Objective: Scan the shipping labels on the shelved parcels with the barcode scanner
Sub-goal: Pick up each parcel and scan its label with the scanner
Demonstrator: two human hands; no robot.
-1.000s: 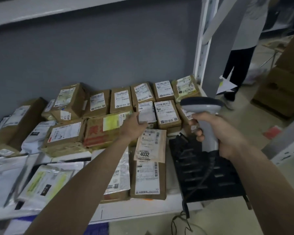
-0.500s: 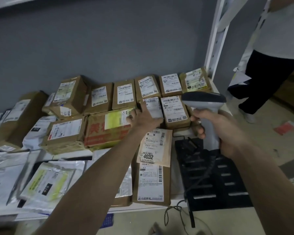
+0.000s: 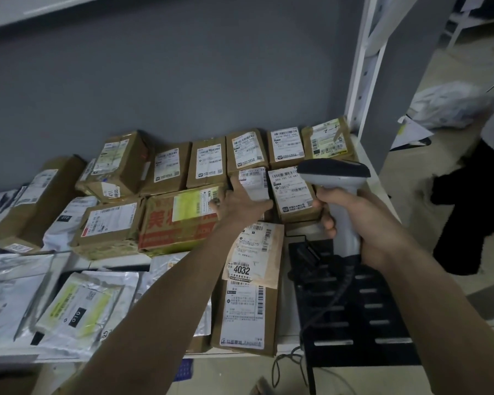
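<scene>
Presently the right hand [image 3: 374,226] holds the barcode scanner [image 3: 335,178] upright by its handle, fingers wrapped fully round it, a firm closed grip. The scanner's dark head points left and forward, over the rear rows of parcels; judged, this keeps the window aimed at labels while the cable [image 3: 320,317] trails down over the black slotted tray [image 3: 362,317] at the shelf's right end.

The left hand [image 3: 240,202] reaches across the shelf [image 3: 69,259], thumb and fingers pinching the near edge of a small brown parcel [image 3: 253,185] in the second row. Probably it is tilting or steadying that parcel so its label [image 3: 253,178] faces the scanner. Left grip: partly closed, on the parcel's edge only.

Parcels lie label-up, packed edge to edge against the grey back wall [image 3: 183,81], which leaves each label readable from above. A red-printed carton [image 3: 177,223] sits just left of the left hand; grey poly mailers [image 3: 77,306] fill the shelf's left front. A long parcel marked 4032 [image 3: 250,280] lies beneath the left forearm.

The held parcel sits just left of the scanner head, near but not touching; one labelled box [image 3: 293,192] lies between them. Another person's legs [image 3: 474,218] stand at far right, blurred.
</scene>
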